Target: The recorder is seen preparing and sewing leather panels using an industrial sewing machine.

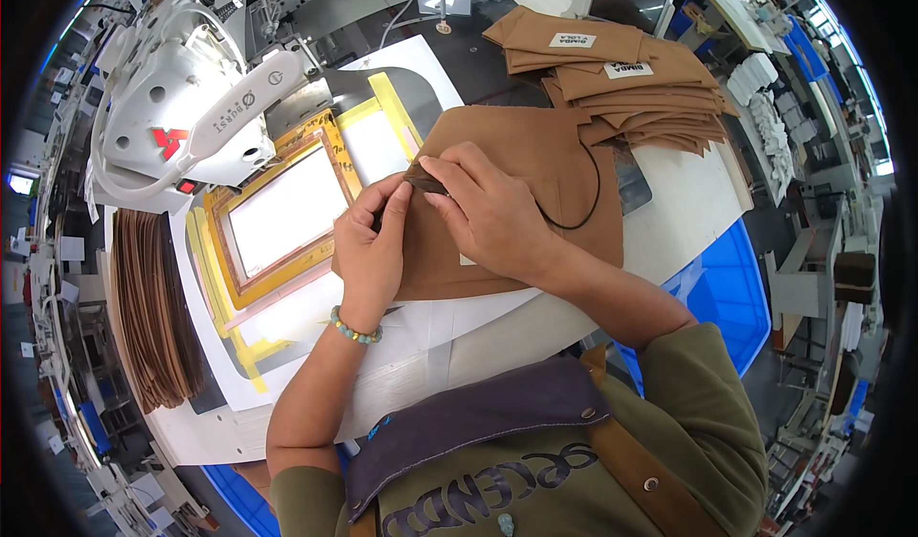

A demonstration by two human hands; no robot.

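Observation:
A brown fabric panel lies on the white worktable in front of me, under both hands. At its upper left part, my left hand pinches a small dark brown strip between thumb and fingers. My right hand grips the same strip from the other side, fingers bent over it. Whether the strip is attached to the panel is hidden by my fingers. A thin black cord curves over the panel to the right of my right hand. A bit of white label shows below that hand.
A white sewing machine stands at the upper left, beside a yellow-edged rectangular frame. Brown sheets are stacked at the table's left edge. Folded brown pieces are piled at the far right, above a blue bin.

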